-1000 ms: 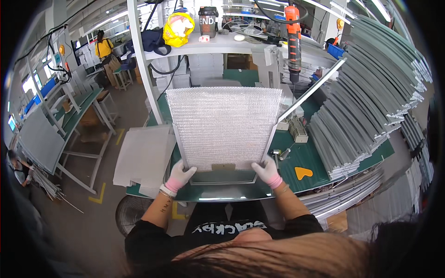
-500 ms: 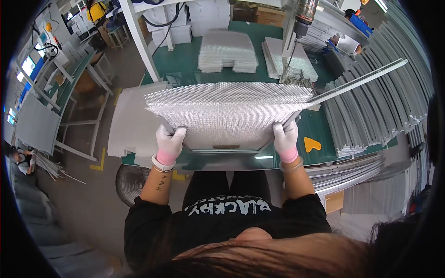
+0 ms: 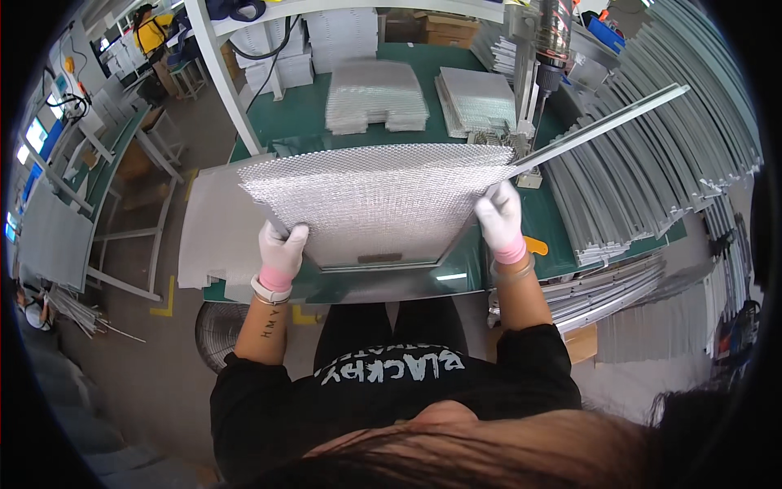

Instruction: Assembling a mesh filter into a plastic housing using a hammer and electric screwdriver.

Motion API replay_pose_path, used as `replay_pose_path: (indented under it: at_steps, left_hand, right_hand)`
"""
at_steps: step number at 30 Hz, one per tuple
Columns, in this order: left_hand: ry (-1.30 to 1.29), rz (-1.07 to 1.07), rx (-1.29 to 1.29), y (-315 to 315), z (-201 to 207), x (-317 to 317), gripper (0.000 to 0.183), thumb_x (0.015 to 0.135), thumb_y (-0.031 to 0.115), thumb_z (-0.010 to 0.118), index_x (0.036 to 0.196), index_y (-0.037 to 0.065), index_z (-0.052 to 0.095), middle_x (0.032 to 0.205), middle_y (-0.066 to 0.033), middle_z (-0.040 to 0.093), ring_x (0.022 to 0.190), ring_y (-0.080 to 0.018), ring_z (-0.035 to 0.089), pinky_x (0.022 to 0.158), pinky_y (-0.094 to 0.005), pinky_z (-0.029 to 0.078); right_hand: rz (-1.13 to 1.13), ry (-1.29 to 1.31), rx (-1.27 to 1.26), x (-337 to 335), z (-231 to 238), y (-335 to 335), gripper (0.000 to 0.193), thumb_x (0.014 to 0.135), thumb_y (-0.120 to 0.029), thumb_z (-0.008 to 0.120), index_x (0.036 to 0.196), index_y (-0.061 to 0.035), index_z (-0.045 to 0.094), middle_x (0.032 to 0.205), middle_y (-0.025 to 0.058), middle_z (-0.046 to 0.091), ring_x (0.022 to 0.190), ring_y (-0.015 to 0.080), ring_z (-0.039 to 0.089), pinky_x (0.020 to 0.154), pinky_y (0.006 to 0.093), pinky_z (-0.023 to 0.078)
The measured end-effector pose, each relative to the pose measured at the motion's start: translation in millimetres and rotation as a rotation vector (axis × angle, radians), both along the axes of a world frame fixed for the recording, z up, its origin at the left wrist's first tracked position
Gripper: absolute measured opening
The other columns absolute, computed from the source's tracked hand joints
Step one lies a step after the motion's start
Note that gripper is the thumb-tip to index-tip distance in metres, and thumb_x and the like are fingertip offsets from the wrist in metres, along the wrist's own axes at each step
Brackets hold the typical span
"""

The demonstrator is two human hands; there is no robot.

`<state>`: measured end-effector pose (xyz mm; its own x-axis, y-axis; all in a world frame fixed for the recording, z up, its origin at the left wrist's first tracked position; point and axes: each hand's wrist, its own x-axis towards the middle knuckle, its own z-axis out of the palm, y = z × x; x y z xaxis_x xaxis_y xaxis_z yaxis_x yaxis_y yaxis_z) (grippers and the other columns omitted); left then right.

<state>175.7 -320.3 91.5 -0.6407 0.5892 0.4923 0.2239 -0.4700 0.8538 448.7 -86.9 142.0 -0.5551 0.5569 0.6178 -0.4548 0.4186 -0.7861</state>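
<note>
A silvery metal mesh panel [image 3: 375, 204] is held tilted up over the green table, its lower edge set in a thin grey frame strip with a small brown slot. My left hand [image 3: 283, 251], in a white glove with a pink cuff, is closed on the panel's left edge, thumb on the near face. Gloved the same way, my right hand [image 3: 500, 218] is closed around the right edge, high up by the upper corner. From that corner a long grey metal frame bar [image 3: 603, 130] slants out to the far right. The right fingertips are partly hidden.
A drill-like tool [image 3: 554, 41] hangs above the green table [image 3: 326, 285]. Behind the panel lie a notched mesh stack [image 3: 376, 94] and another sheet stack [image 3: 476, 98]. Many grey frames [image 3: 643, 171] stand along the right. A yellow piece [image 3: 535, 245] lies near my right wrist.
My right hand has slid up the right edge toward the upper corner. The panel and my left hand appear slightly further left, as does the whole scene, since the view has shifted.
</note>
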Motion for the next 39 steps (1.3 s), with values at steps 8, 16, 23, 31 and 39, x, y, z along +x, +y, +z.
replay_pose_path:
  at_steps: [8, 16, 23, 31, 39]
  left_hand:
    - [0.154, -0.136, -0.087, -14, 39, -18, 0.024, 0.082, -0.005, 0.059, 0.106, -0.002, 0.061, 0.091, 0.0014, 0.063, 0.079, -0.0051, 0.056, 0.07, -0.0218, 0.045]
    - [0.002, 0.024, 0.114, 2, 66, 4, 0.024, 0.087, -0.001, 0.064, 0.111, -0.001, 0.061, 0.098, 0.0, 0.065, 0.083, -0.0055, 0.057, 0.076, -0.0209, 0.045]
    - [-0.039, -0.017, 0.056, -8, 52, 7, 0.028, 0.086, -0.001, 0.064, 0.113, -0.001, 0.061, 0.104, -0.0022, 0.065, 0.09, -0.0082, 0.059, 0.083, -0.0249, 0.048]
    - [0.029, -0.067, -0.107, -26, 36, -4, 0.028, 0.086, 0.01, 0.073, 0.11, -0.001, 0.064, 0.104, -0.0046, 0.067, 0.094, -0.012, 0.061, 0.085, -0.0266, 0.048]
    - [0.053, -0.013, -0.113, -23, 74, -3, 0.028, 0.078, -0.007, 0.05, 0.101, -0.004, 0.065, 0.095, -0.0071, 0.067, 0.084, -0.0133, 0.062, 0.076, -0.0262, 0.049]
  right_hand:
    - [-0.65, -0.002, 0.235, -32, 13, -20, 0.019, 0.087, -0.008, 0.068, 0.083, -0.0034, 0.051, 0.059, -0.0044, 0.043, 0.055, 0.0048, 0.04, 0.05, 0.0243, 0.032]
    - [-0.504, 0.063, 0.039, -25, 3, -29, 0.026, 0.088, -0.008, 0.069, 0.073, -0.0042, 0.048, 0.061, -0.0031, 0.05, 0.057, 0.0022, 0.043, 0.052, 0.021, 0.036]
    - [-0.337, -0.037, -0.103, -20, 8, -30, 0.017, 0.091, -0.011, 0.066, 0.083, -0.0018, 0.054, 0.071, -0.0029, 0.056, 0.066, 0.0031, 0.048, 0.06, 0.0223, 0.042]
    - [-0.26, -0.14, 0.014, -6, -12, -25, 0.015, 0.092, -0.012, 0.064, 0.1, 0.0, 0.061, 0.085, -0.0009, 0.061, 0.077, 0.008, 0.054, 0.072, 0.0249, 0.046]
    - [-0.046, 0.017, -0.051, -21, 44, -27, 0.011, 0.092, -0.007, 0.057, 0.099, 0.0018, 0.058, 0.088, 0.0105, 0.066, 0.077, 0.0107, 0.057, 0.072, 0.0249, 0.046]
